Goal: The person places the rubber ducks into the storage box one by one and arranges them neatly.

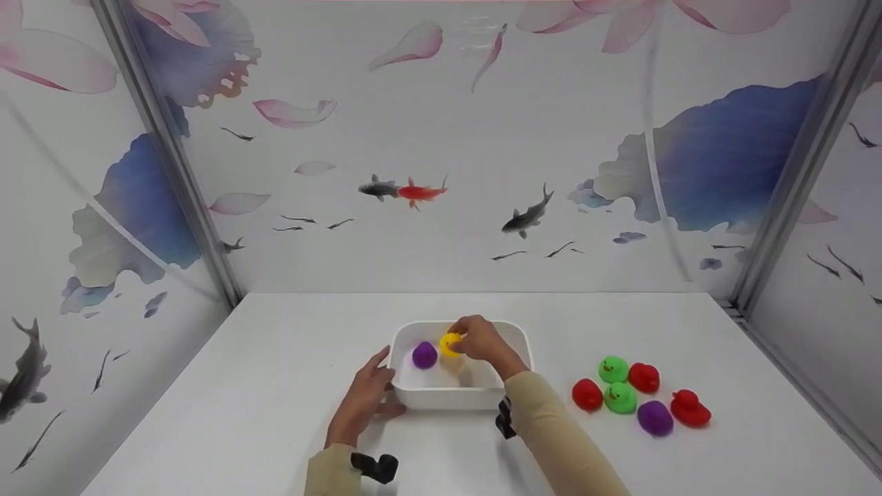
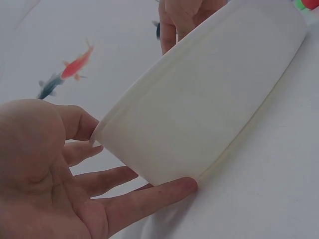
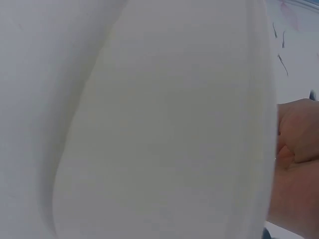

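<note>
A white rectangular plastic bin [image 1: 446, 398] stands on the table. Inside it, at the left, sits a purple rubber duck [image 1: 424, 355]. My right hand [image 1: 481, 339] reaches over the bin and pinches a yellow rubber duck [image 1: 449, 344] between its fingers, inside the rim. In the right wrist view the bin wall [image 3: 164, 124] hides the fingertips and the duck. My left hand [image 1: 365, 394] touches the left side and front corner of the bin. Its fingers [image 2: 107, 181] are spread and fairly straight against the outer wall in the left wrist view.
Right of the bin lies a loose group of rubber ducks: two green ones [image 1: 621, 398], several red ones [image 1: 690, 409] and a purple one [image 1: 655, 419]. White panels [image 1: 441, 151] printed with fish and petals enclose the table [image 1: 227, 420] at the back and sides.
</note>
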Available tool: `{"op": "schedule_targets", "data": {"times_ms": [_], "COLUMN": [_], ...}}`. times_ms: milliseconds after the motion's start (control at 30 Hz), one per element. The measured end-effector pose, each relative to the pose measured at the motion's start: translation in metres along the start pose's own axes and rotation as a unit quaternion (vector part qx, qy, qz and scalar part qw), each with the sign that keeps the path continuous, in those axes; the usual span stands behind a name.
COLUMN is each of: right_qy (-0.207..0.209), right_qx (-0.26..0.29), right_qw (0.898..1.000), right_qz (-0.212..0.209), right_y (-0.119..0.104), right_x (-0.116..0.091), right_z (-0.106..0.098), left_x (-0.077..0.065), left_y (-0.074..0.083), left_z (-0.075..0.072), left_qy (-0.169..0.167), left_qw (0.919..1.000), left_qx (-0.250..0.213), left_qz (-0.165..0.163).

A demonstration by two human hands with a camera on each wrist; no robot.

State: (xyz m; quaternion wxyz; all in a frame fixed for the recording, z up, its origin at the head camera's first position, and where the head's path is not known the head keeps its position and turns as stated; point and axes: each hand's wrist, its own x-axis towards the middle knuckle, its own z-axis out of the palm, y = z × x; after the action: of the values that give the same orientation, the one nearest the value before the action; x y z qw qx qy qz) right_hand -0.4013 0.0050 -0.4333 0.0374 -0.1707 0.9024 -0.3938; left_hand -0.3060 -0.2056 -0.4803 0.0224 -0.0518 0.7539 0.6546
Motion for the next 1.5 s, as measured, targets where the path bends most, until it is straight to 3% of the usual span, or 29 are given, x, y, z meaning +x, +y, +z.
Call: {"op": "schedule_targets", "data": {"times_ms": [333, 700, 1000, 1200, 1500], "right_qy": [0.002, -0.019, -0.026, -0.028, 0.003], "right_qx": [-0.027, 0.009, 0.007, 0.006, 0.017], "right_qw": [1.0, 0.999, 0.999, 1.0, 1.0], "right_qz": [0.003, 0.041, 0.019, 0.009, -0.014], "right_y": [0.006, 0.009, 0.0, -0.004, 0.002], "right_x": [0.002, 0.003, -0.003, -0.021, -0.057], "right_z": [0.013, 0.015, -0.001, -0.019, -0.053], "left_x": [0.0, 0.0, 0.001, 0.001, 0.0], "left_y": [-0.001, 0.001, 0.001, 0.001, 0.002], "left_z": [-0.001, -0.001, -0.002, -0.002, 0.001], "left_qy": [-0.009, -0.005, -0.001, 0.0, -0.006], "left_qw": [0.9998, 0.9999, 1.0, 0.9999, 1.0], "left_qx": [-0.016, -0.013, 0.003, 0.009, 0.005], "left_qz": [0.007, -0.001, -0.007, -0.012, -0.002]}}
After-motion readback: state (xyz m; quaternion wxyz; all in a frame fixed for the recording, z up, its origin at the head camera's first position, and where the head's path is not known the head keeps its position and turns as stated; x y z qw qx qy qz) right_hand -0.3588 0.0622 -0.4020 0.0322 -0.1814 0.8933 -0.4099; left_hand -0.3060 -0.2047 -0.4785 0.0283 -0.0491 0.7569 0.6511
